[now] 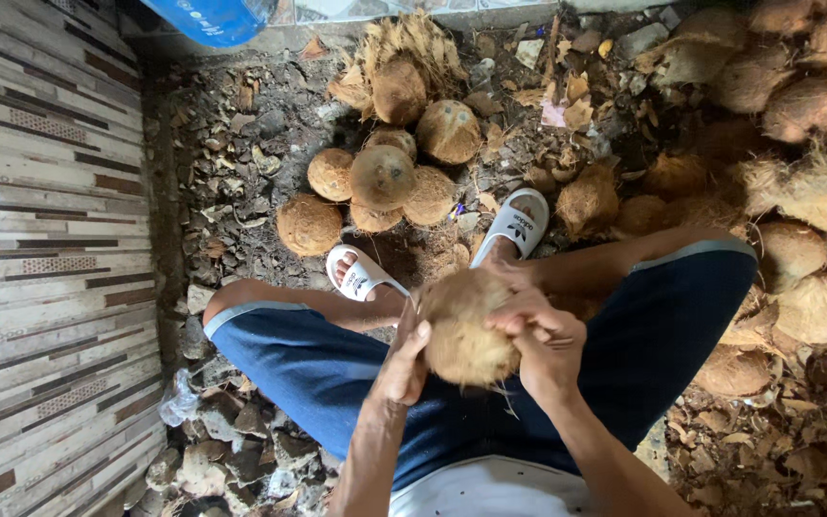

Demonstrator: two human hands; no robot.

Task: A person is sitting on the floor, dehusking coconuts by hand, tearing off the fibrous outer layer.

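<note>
On littered dirt beside a tiled wall, both the left hand (404, 359) and right hand (540, 337) clutch a fibrous coconut (463, 327) at frame centre, where a firm, steady grip seems wise.

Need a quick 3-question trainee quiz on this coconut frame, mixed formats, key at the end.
1. True or false: both hands grip the husked coconut above the lap.
2. Which hand lies over the coconut's top: left hand or right hand?
3. Multiple choice: the small cluster of round coconuts lies
A. beyond the white sandals
B. on the tiled floor
C. in the blue container

Key: 1 true; 2 right hand; 3 A
</note>
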